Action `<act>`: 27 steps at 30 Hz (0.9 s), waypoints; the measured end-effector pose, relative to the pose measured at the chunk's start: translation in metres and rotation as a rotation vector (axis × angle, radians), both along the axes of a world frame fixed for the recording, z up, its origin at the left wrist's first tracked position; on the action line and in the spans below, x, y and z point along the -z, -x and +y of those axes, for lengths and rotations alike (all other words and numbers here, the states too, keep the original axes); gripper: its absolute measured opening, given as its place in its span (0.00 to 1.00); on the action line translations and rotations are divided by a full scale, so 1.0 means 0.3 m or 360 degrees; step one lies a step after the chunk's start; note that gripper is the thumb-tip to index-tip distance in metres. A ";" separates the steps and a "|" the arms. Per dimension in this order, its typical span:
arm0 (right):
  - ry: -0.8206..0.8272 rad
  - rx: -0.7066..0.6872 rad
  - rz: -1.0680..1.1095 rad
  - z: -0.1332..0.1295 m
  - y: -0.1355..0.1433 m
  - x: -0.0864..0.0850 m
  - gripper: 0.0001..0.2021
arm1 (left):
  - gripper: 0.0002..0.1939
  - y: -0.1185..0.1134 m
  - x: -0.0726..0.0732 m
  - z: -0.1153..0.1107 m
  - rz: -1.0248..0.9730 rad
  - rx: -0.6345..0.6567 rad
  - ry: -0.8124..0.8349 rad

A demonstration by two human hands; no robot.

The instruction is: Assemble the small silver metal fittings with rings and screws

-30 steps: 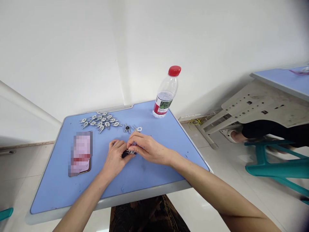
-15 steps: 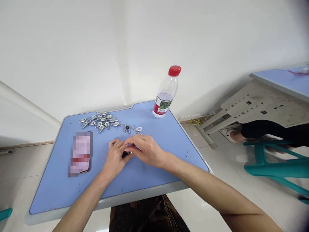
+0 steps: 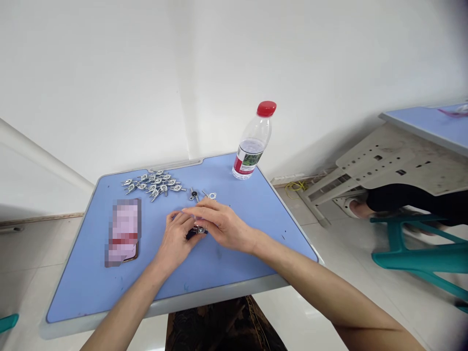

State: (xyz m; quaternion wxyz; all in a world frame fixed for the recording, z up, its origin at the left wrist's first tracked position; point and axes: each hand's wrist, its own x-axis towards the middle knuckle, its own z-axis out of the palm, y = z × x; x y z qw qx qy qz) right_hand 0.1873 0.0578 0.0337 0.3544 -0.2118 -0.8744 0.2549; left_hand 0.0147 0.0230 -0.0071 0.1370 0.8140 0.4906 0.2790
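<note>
Over the middle of the blue table [image 3: 234, 273], my left hand [image 3: 177, 238] and my right hand [image 3: 224, 225] meet. Between their fingers is a small black-and-silver metal part [image 3: 199, 230], mostly covered. My left fingers are closed around it at its left side. From the other side, the right hand presses on it with thumb and fingers, the fingers arched over the top. Just beyond lie a single metal part with a round black centre [image 3: 194, 194] and a flat silver plate with a hole [image 3: 212, 196], partly behind my right hand. A pile of similar silver metal parts [image 3: 155, 183] lies farther back.
A phone with a blurred screen [image 3: 125, 226] lies on the table's left side. The clear plastic bottle with a red cap [image 3: 250, 146] stands at the back right corner. White wall behind; to the right, a second table [image 3: 427, 126], a teal stool [image 3: 413, 256] and a person's foot [image 3: 357, 208].
My right hand has shifted slightly, its fingers now reaching farther over the left hand. It covers more of the silver plate's near end. The part stays between both hands.
</note>
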 end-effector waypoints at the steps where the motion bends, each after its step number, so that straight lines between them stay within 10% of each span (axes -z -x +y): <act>1: 0.0003 -0.0029 -0.0021 0.000 -0.002 -0.005 0.17 | 0.07 0.001 0.003 0.001 0.0013 0.0001 -0.0005; 27: 0.0428 0.0052 0.0058 0.022 -0.064 -0.049 0.17 | 0.03 -0.003 -0.018 -0.003 -0.0009 -0.0018 0.0101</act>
